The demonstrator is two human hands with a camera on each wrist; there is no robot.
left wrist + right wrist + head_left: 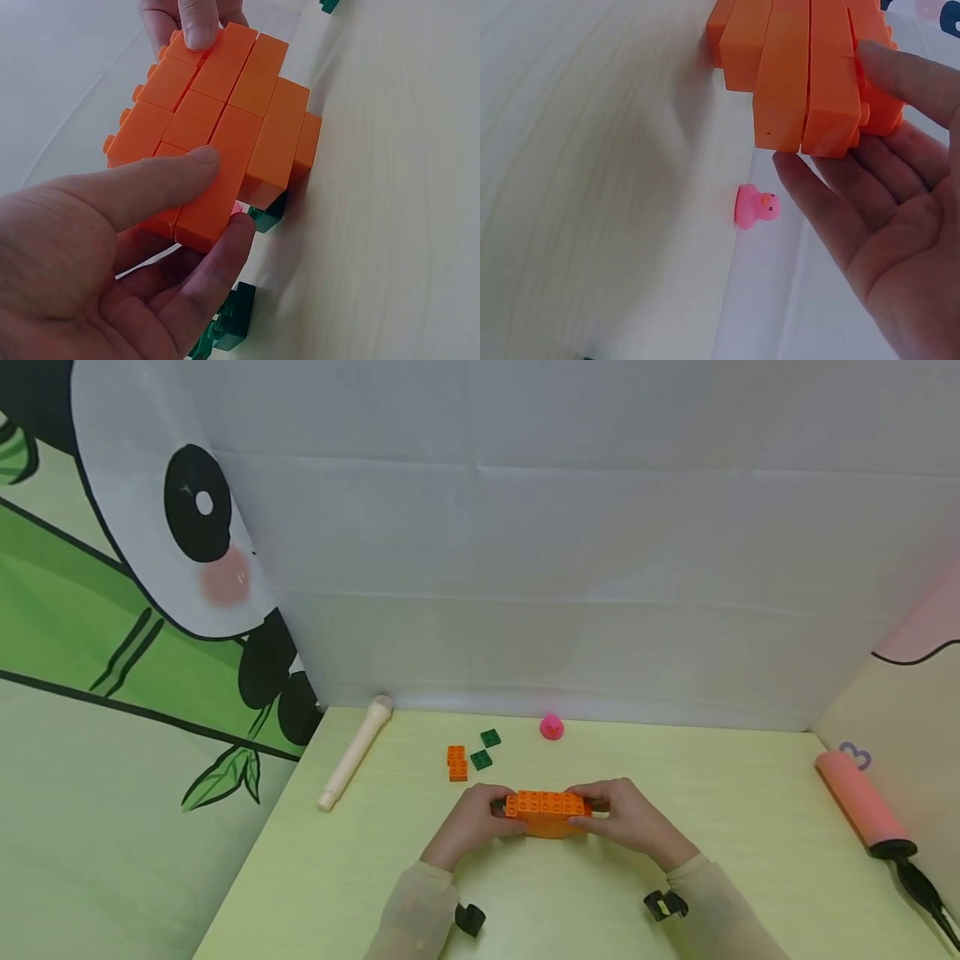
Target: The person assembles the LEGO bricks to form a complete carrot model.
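Both hands hold one orange block built of several rows of toy building bricks (547,817), low over the front middle of the table. The block is stepped, narrowing toward the table, with studs along its top. My left hand (482,814) grips its left end. In the left wrist view, the left thumb (161,180) lies flat over the near face and the fingers curl behind. My right hand (624,812) holds the right end; in the right wrist view its thumb (907,79) presses the block's side while the fingers are partly hidden behind it.
Small orange bricks (457,763) and two green bricks (482,760) lie behind the left hand. A pink toy duck (551,727) sits near the white back panel. To the left lies a cream stick with a knobbed end (356,756); a pink cylinder with a black end (862,797) lies along the right edge.
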